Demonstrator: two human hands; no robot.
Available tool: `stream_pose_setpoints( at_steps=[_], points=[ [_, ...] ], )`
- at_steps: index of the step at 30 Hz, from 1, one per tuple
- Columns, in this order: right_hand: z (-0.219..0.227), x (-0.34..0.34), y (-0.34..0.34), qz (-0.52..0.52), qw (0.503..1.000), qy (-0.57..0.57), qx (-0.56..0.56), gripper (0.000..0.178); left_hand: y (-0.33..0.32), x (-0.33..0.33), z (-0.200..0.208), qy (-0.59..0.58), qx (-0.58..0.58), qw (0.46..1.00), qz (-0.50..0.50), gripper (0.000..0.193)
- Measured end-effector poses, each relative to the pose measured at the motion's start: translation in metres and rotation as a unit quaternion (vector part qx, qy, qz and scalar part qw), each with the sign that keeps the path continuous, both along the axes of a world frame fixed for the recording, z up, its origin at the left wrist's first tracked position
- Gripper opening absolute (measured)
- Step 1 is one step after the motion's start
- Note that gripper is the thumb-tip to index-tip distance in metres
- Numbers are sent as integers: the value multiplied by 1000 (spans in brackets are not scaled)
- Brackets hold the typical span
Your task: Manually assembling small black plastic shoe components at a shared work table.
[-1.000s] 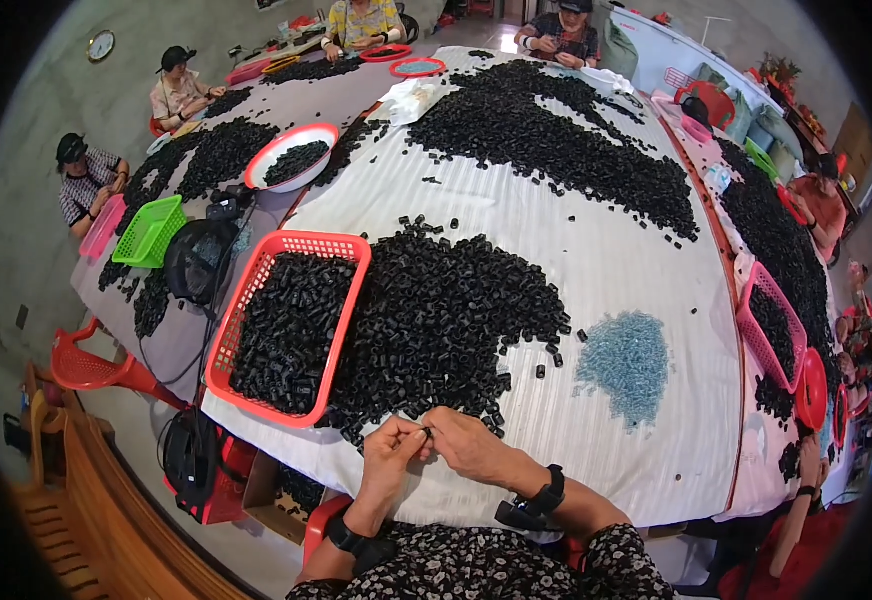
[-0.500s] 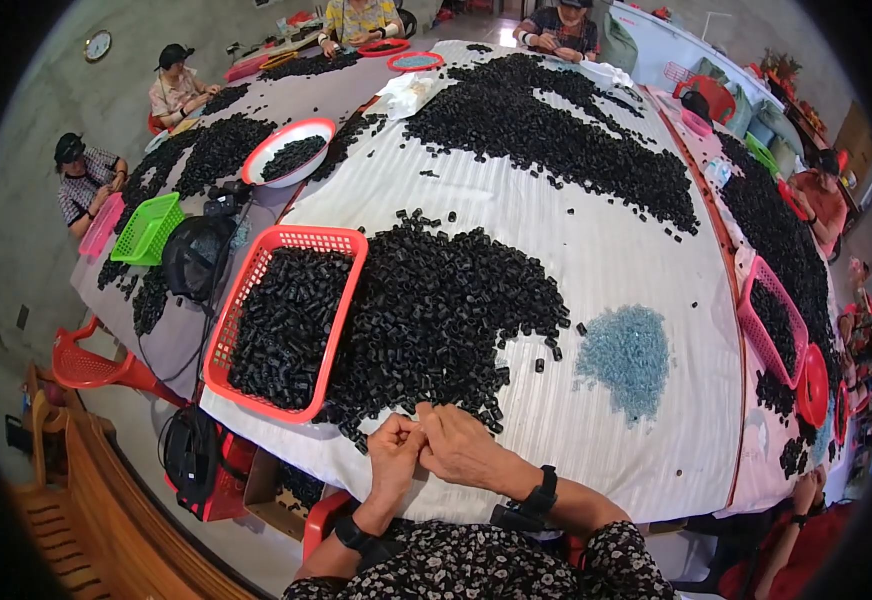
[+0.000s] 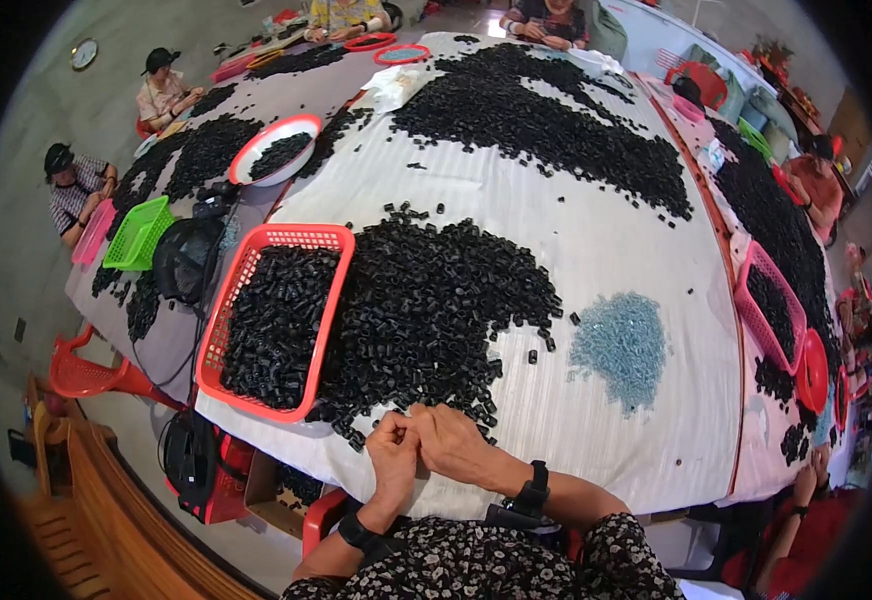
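Note:
My left hand point(image 3: 394, 462) and my right hand point(image 3: 452, 443) meet at the near edge of a pile of small black plastic pieces point(image 3: 426, 300). The fingertips of both are pinched together, touching each other. Whatever lies between them is hidden by the fingers. A red-orange plastic basket point(image 3: 347, 290), filled with more black pieces, stands to the left of the pile. Off to the right, on the white cloth point(image 3: 576, 450), lies a heap of small clear bluish pieces point(image 3: 620, 350).
Across the table spreads a larger black heap point(image 3: 546, 130). Left are a red-rimmed white basin point(image 3: 246, 165), a green basket point(image 3: 139, 232) and a black mesh cap point(image 3: 184, 262). On the right stands a pink basket point(image 3: 796, 340). Several people sit working around the tables.
The whole view has shifted slightly, with the table's things a little further left and up. Both hands stay pinched together in the same place by the pile.

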State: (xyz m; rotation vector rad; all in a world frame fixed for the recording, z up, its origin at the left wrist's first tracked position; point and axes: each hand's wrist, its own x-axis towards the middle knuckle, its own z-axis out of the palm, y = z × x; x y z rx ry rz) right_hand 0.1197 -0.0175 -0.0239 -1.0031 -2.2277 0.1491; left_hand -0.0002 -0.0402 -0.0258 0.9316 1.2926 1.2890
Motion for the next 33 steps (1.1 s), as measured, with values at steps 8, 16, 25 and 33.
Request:
stream_pose_setpoints(
  at_steps=[8,16,25,33],
  points=[
    [26,13,7,25,994,84,-68,28,22,-23,30,-9,44,999,6,24],
    [15,136,11,-264,960,12,-93,15,54,-97,54,46,120,989,71,21],
    [-8,159,2,-348,919,-129,-133,16,77,-130,46,424,169,875,159,21],
    [9,146,2,-327,941,-18,-86,19,57,-110,64,534,246,794,154,26]
  ],
)
